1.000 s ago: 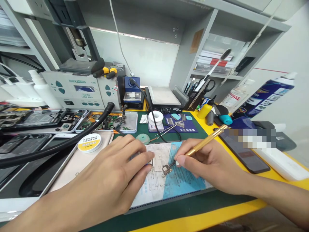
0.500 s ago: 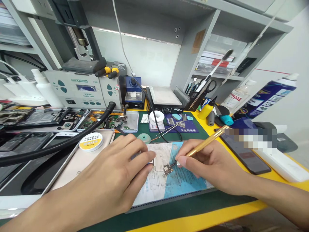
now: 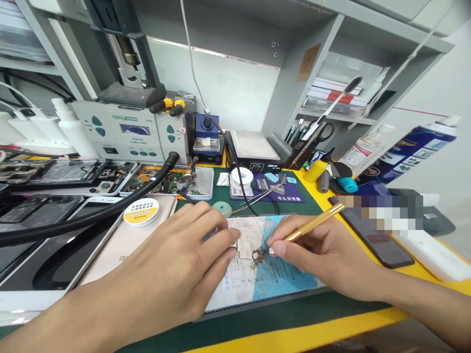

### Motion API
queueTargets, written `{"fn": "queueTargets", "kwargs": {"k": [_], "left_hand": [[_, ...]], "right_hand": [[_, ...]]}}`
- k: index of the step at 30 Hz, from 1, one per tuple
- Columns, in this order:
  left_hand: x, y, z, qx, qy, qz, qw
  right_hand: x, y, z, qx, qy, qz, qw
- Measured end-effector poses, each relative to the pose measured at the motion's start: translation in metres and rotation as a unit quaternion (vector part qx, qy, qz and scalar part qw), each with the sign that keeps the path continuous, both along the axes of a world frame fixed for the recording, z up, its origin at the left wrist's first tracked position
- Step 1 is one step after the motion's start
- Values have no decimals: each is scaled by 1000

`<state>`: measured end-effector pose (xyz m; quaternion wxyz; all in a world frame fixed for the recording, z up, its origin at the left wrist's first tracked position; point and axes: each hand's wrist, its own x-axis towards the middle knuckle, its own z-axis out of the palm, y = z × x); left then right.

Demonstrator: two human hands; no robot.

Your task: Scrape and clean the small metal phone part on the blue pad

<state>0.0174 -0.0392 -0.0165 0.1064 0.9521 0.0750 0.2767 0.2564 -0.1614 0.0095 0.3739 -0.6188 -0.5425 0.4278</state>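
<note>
My right hand (image 3: pixel 320 255) pinches a gold-coloured pen-like tool (image 3: pixel 316 223), its tip down at a small circuit board (image 3: pixel 259 256) lying on a worn blue and white work mat (image 3: pixel 279 279). My left hand (image 3: pixel 172 274) rests palm down on the mat's left part. Its fingertips are pressed together against a small metal piece (image 3: pixel 243 247) just left of the board. What the fingers grip, if anything, is too small to name.
A black hose (image 3: pixel 91 215) crosses opened phones and a yellow-lidded tin (image 3: pixel 141 212) on the left. Behind stand a soldering station (image 3: pixel 121 135), a parts tray (image 3: pixel 198 184), a solder spool (image 3: pixel 242 177), tweezers (image 3: pixel 257 197) and a hot plate (image 3: pixel 253 147). A dark phone (image 3: pixel 371 238) lies right.
The view has shifted slightly, so everything sits a little further right and up. Both hands keep the same hold around the small board, with only tiny movement.
</note>
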Motion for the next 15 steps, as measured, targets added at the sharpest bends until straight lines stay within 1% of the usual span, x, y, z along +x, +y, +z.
{"fn": "queueTargets", "kwargs": {"k": [6, 15], "left_hand": [[0, -1, 0, 4, -1, 2, 1000], [1, -1, 0, 5, -3, 3, 1000]], "right_hand": [[1, 0, 0, 23, -35, -3, 999], [0, -1, -1, 27, -40, 8, 999]]}}
